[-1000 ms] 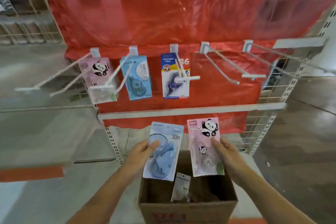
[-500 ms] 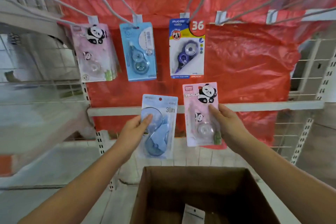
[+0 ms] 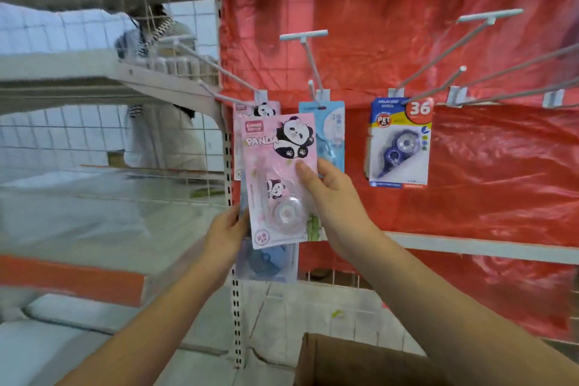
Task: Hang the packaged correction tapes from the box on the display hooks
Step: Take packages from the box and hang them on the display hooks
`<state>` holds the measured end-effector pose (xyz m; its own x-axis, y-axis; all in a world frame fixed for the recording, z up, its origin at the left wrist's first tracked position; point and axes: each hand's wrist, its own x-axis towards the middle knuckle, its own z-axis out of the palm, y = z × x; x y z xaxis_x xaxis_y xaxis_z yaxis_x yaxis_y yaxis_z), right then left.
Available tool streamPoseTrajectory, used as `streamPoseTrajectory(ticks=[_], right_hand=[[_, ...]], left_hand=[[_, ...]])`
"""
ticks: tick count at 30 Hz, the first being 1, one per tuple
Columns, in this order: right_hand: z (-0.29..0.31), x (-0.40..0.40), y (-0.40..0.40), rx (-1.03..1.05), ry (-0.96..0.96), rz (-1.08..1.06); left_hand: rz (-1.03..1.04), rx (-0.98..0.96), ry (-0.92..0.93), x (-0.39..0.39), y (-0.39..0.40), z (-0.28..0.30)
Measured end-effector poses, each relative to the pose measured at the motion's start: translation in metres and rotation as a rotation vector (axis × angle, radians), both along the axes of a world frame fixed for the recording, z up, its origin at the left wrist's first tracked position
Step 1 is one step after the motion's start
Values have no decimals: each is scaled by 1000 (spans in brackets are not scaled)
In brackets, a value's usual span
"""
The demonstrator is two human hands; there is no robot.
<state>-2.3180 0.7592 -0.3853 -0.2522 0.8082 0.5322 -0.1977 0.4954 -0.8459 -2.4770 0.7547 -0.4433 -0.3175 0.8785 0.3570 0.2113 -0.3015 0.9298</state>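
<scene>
A: Right hand: arm raised toward the display, thumb across the front of the pink panda pack, fingers behind it; firm pinch.

B: Pack position?

A: Upright, left of the palm, overlapping the panda packs already hung on the leftmost hook.

B: Left hand?

A: Lower, at the pack's bottom-left corner, fingers curled round the blue pack, mostly hidden behind the pink one.

B: Box?

A: Bottom edge, below the right forearm. Purple pack hangs well right.
</scene>
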Motion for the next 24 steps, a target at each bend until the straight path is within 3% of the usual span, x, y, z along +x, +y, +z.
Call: streamPoseTrajectory(ticks=[11, 16, 24], right_hand=[[39, -86, -26, 80, -27, -48], [45, -102, -18, 113, -14, -83], [47, -102, 16, -16, -115, -191]], left_hand=[[217, 93, -93, -71, -47, 2], [201, 64, -181, -80, -63, 7], [266, 85, -63, -85, -81, 8]])
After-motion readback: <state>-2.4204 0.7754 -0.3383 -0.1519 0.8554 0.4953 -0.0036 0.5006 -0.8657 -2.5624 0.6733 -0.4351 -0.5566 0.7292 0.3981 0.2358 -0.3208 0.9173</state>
